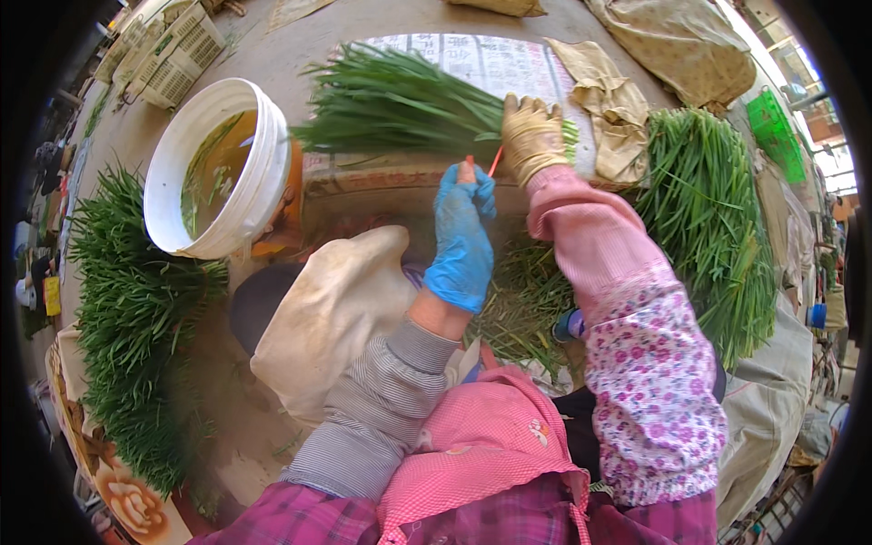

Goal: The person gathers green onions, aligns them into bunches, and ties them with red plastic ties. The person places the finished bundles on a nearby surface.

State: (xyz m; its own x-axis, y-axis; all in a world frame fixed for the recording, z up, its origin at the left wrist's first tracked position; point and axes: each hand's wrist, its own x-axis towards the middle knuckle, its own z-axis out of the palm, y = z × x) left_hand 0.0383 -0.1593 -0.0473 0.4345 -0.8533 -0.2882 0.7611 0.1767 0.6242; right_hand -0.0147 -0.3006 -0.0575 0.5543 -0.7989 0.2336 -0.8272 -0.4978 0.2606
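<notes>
A bunch of long green leaves, apparently garlic chives (402, 102), lies across a low work surface (490, 58) covered with a printed sheet. My right hand (535, 139), in a tan rubber glove, is clasped over the stem end of the bunch. The pale cut stems (570, 139) poke out to the right of that glove. In a blue disposable glove with a bare fingertip showing, my left hand (464, 238) pinches a thin red tie (496, 161) just in front of the bunch. The tie runs up to the stems beside my right hand.
A white bucket (269, 129) holding brownish water and leaf bits stands at the left. Dark green bundles (129, 306) are heaped below it, and another heap (708, 225) is on the right. A tan cloth (603, 102) drapes the surface's right end. Trimmings (521, 300) litter the floor.
</notes>
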